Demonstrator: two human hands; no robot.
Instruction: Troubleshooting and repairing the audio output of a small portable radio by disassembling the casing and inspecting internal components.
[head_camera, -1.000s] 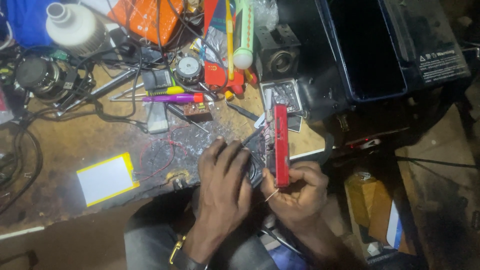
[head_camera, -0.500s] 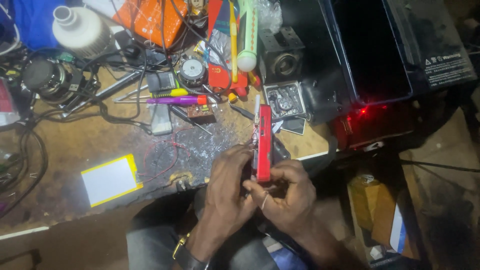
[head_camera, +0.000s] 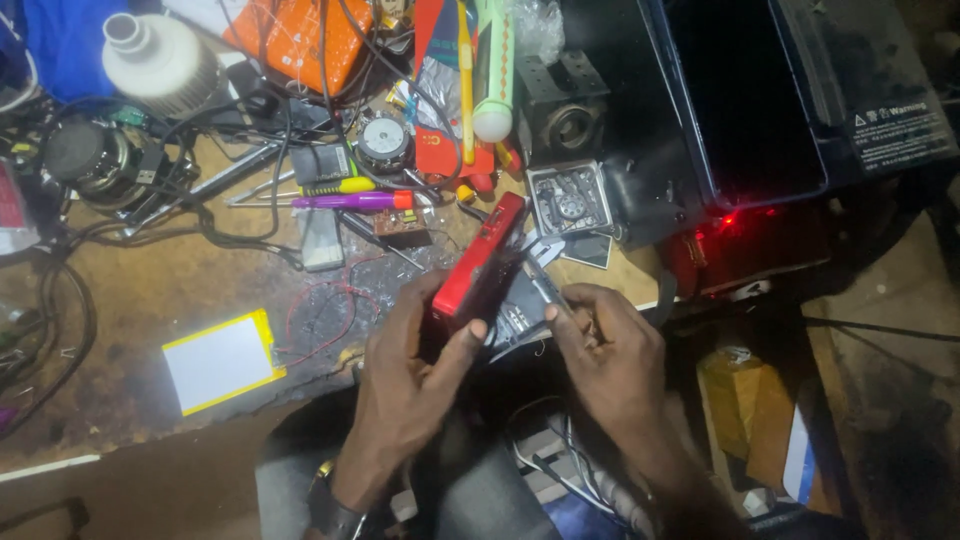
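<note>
My left hand grips a small red flat device, tilted with its far end up and to the right, at the front edge of a cluttered wooden workbench. My right hand pinches a thin metal tool whose tip points toward the red device. Under the device lies a dark opened part with a circuit board, partly hidden by my fingers.
A white and yellow flat battery pack lies left. Screwdrivers, a grey square part, a small motor, a white bottle, wires and an orange box crowd the bench. A black appliance with a red light stands right.
The red device has tipped from upright to slanting up and right in my left hand. My right hand has come off it and now holds the thin tool beside it.
</note>
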